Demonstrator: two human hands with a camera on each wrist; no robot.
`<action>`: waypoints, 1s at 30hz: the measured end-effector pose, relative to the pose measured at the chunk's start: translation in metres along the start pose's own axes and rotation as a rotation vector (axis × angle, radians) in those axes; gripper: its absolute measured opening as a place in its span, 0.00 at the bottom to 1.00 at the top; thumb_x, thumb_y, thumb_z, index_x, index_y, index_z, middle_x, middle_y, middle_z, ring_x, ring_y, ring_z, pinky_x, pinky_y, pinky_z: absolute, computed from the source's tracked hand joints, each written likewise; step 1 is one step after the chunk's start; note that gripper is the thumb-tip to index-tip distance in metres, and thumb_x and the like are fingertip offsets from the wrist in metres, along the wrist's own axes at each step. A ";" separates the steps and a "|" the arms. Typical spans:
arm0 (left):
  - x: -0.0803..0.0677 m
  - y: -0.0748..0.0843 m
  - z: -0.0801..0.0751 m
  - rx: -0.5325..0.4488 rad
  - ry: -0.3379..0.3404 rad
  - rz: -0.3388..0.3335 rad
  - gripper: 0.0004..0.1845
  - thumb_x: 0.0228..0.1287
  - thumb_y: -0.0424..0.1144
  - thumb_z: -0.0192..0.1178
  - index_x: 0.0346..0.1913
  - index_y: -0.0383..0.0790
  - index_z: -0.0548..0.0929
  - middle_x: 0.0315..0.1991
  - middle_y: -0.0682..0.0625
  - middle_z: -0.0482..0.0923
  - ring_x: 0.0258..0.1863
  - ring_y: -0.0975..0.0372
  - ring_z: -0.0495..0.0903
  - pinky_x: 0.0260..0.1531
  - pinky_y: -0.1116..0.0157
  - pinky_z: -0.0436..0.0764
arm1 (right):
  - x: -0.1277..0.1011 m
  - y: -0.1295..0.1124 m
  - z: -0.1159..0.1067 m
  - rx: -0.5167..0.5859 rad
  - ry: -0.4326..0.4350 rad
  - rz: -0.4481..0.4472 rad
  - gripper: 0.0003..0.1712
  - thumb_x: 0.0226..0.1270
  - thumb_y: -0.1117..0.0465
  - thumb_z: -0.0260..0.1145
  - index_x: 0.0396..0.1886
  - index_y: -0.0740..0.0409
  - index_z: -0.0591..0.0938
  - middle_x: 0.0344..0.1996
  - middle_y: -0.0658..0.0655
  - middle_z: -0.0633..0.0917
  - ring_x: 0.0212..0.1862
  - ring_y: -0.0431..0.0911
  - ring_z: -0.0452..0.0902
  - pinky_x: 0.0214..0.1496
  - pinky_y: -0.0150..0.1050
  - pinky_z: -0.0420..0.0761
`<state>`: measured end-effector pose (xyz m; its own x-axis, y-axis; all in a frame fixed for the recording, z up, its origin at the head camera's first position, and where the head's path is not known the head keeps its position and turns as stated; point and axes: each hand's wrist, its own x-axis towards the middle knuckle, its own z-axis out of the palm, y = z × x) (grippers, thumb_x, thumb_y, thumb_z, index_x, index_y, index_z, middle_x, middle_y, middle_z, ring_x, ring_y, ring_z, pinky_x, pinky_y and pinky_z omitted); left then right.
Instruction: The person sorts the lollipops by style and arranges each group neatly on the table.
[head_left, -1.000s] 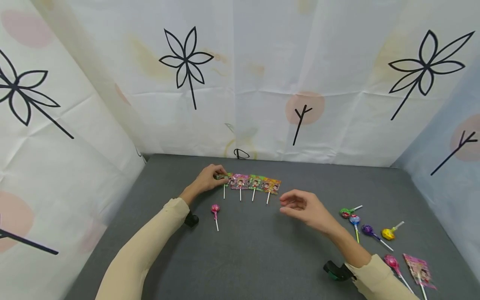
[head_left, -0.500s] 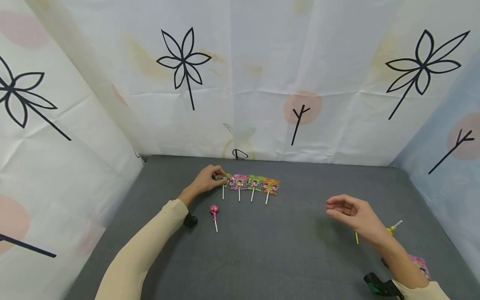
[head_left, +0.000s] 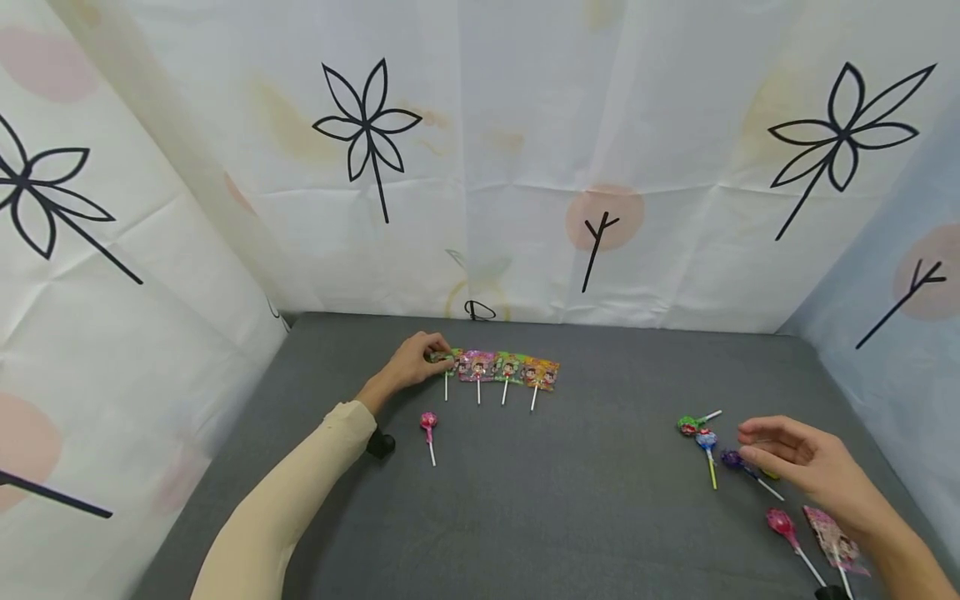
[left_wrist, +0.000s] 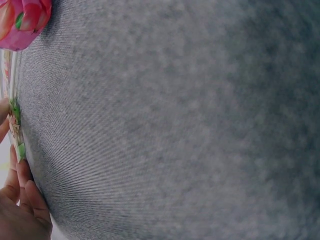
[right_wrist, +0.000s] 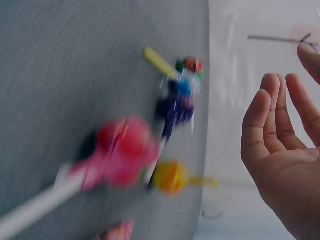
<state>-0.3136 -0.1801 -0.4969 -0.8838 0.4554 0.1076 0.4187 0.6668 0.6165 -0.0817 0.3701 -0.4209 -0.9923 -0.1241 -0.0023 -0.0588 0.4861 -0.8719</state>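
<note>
The left hand [head_left: 414, 360] has its fingertips curled onto the leftmost of four flat foil-wrapped lollipops with white sticks [head_left: 502, 369], pinching the green wrapper [left_wrist: 16, 131] at the left end of the row. These four lie side by side, sticks toward the person, near the back of the grey felt table top [head_left: 570, 517]. The left forearm, in a beige sleeve [head_left: 288, 500], extends diagonally from the lower left.

The right hand [head_left: 806, 462] hovers with fingers loosely bent and grasps nothing; its fingertips are just beside a purple round lollipop [head_left: 733, 459].

Count of round lollipops:
- One green-red [head_left: 689, 426], one blue [head_left: 706, 439], one purple, one yellow [right_wrist: 170, 177] in the right cluster.
- One magenta [head_left: 780, 522] nearer the person.
- One pink [head_left: 428, 420], alone, below the row.

A fifth flat pink wrapped lollipop [head_left: 834, 540] lies at the lower right.
</note>
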 end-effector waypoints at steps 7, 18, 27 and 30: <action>-0.001 0.000 -0.001 -0.004 0.003 0.003 0.09 0.68 0.40 0.69 0.47 0.40 0.85 0.46 0.44 0.78 0.46 0.50 0.77 0.50 0.49 0.77 | -0.020 0.026 -0.018 -0.061 0.090 0.025 0.16 0.73 0.68 0.66 0.58 0.67 0.78 0.45 0.44 0.86 0.44 0.36 0.84 0.39 0.32 0.83; 0.000 0.000 -0.001 0.000 -0.001 -0.007 0.10 0.68 0.40 0.70 0.47 0.41 0.85 0.47 0.44 0.79 0.47 0.51 0.77 0.50 0.49 0.76 | -0.041 0.081 -0.049 -0.218 0.063 0.097 0.22 0.66 0.69 0.72 0.54 0.78 0.77 0.41 0.29 0.80 0.39 0.30 0.79 0.34 0.31 0.81; 0.000 0.002 -0.001 0.006 -0.006 -0.022 0.10 0.68 0.41 0.69 0.47 0.42 0.85 0.46 0.45 0.78 0.46 0.51 0.77 0.50 0.50 0.77 | -0.049 0.101 -0.059 -0.454 -0.074 0.085 0.25 0.57 0.62 0.80 0.53 0.50 0.82 0.44 0.41 0.78 0.37 0.28 0.64 0.31 0.33 0.70; 0.000 0.002 0.000 0.009 -0.005 -0.025 0.10 0.68 0.41 0.69 0.47 0.42 0.85 0.47 0.45 0.78 0.46 0.51 0.77 0.50 0.50 0.76 | -0.052 0.107 -0.058 -0.457 -0.111 0.026 0.28 0.56 0.64 0.80 0.53 0.39 0.81 0.45 0.41 0.74 0.37 0.29 0.60 0.30 0.35 0.63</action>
<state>-0.3134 -0.1790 -0.4956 -0.8932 0.4410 0.0883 0.3980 0.6836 0.6118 -0.0428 0.4789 -0.4853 -0.9778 -0.1868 -0.0952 -0.1013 0.8184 -0.5657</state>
